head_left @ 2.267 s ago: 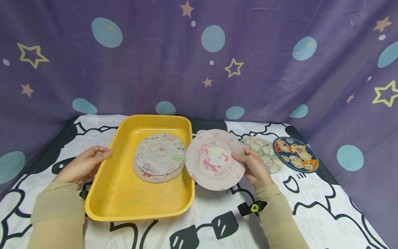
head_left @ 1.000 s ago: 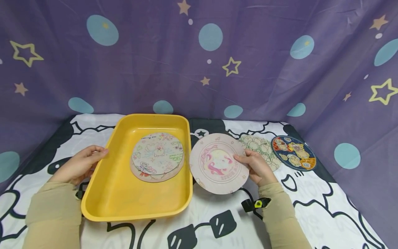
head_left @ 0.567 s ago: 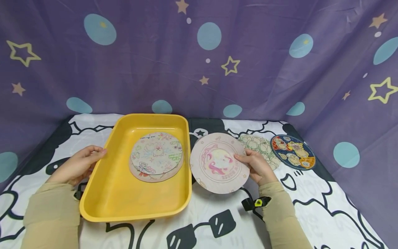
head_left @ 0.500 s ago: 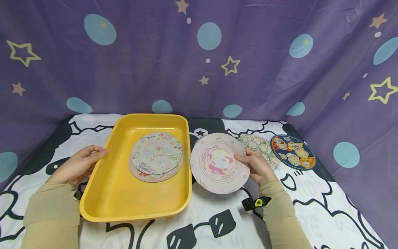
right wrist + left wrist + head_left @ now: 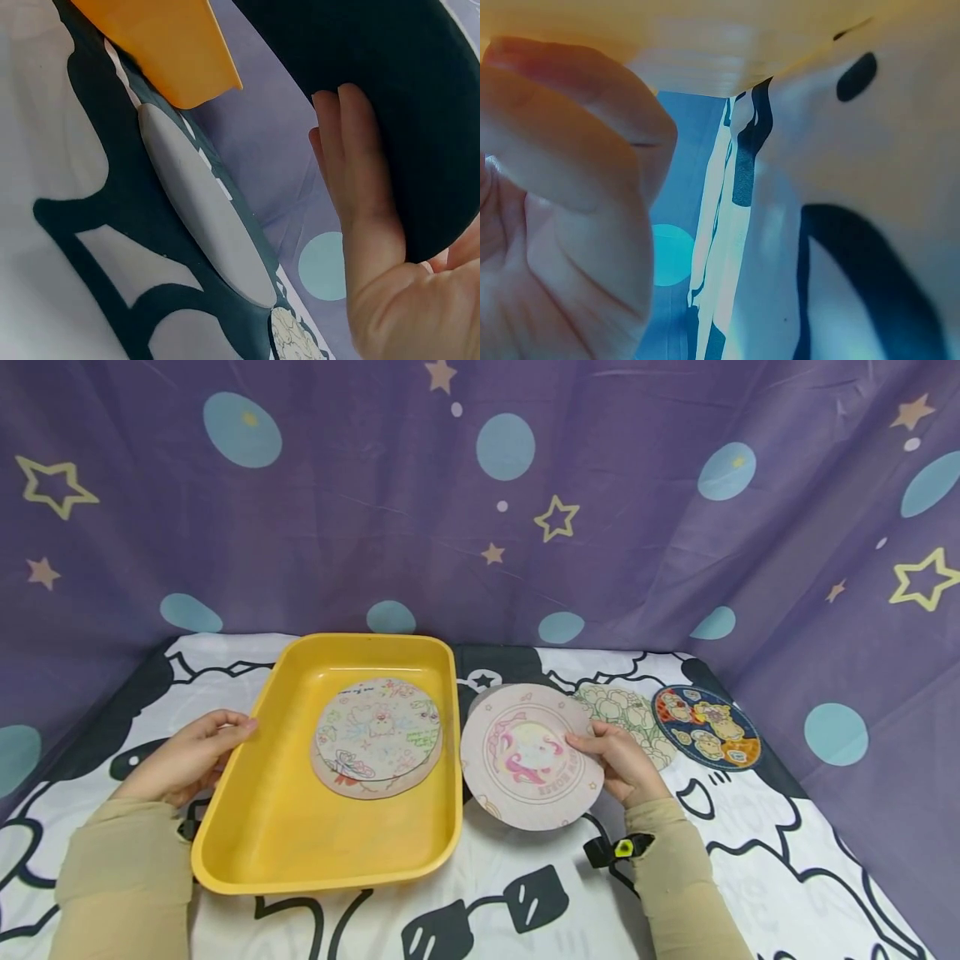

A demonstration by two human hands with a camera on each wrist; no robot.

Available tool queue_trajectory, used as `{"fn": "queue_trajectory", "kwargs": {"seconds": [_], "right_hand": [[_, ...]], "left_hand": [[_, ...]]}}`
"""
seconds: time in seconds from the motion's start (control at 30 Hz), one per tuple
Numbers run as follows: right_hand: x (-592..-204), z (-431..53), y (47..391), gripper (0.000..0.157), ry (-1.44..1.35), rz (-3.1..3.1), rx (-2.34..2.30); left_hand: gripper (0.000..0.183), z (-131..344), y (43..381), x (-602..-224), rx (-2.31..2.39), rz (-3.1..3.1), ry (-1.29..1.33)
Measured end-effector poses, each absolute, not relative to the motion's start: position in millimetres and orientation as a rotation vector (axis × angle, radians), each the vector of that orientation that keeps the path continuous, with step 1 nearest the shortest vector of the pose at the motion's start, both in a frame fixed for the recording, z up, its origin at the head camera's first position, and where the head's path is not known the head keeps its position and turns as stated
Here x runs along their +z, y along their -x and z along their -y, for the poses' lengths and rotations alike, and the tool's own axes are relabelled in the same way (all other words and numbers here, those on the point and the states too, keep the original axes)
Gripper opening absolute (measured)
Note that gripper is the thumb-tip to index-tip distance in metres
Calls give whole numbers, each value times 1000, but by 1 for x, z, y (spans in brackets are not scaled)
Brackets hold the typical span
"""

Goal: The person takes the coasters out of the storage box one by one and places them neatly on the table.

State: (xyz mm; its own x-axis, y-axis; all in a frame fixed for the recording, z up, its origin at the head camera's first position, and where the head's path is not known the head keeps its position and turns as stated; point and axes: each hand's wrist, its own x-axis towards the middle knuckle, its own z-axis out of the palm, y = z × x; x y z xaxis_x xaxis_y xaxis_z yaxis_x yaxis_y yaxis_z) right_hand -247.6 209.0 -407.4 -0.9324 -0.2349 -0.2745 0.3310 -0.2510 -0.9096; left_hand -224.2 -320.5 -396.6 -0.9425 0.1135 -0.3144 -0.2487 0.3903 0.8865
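Observation:
In the head view my left hand (image 5: 197, 755) grips the left rim of a yellow tray (image 5: 322, 843), thumb on the edge. Its curled fingers (image 5: 577, 135) show against the tray's outside in the left wrist view. Inside the tray lies a round mat with a butterfly print (image 5: 378, 731), overlapping a pinkish round mat (image 5: 360, 789) beneath it. Just right of the tray, my right hand (image 5: 618, 760) pinches a round pink unicorn mat (image 5: 528, 793), thumb on its face. From the right wrist view, the fingers (image 5: 360, 150) support that mat's dark back (image 5: 427, 120).
A smooth grey, flattened object (image 5: 206, 206) rests on the cloth behind the held mat. Further right lie a green-and-cream floral round mat (image 5: 630, 718) and a dark blue round mat with cartoon animals (image 5: 708, 727). A purple curtain (image 5: 420, 527) hangs at the back.
The pink unicorn mat has shifted slightly right, from overlapping the tray's right rim to beside it, then stays almost still. My left hand keeps its grip on the tray.

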Motion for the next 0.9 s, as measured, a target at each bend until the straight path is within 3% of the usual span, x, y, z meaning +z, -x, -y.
{"fn": "queue_trajectory", "kwargs": {"seconds": [0.9], "right_hand": [[-419, -209, 250, 19, -32, -1731, -2049]], "left_hand": [[51, 321, 224, -395, 1579, -2313, 147]]}}
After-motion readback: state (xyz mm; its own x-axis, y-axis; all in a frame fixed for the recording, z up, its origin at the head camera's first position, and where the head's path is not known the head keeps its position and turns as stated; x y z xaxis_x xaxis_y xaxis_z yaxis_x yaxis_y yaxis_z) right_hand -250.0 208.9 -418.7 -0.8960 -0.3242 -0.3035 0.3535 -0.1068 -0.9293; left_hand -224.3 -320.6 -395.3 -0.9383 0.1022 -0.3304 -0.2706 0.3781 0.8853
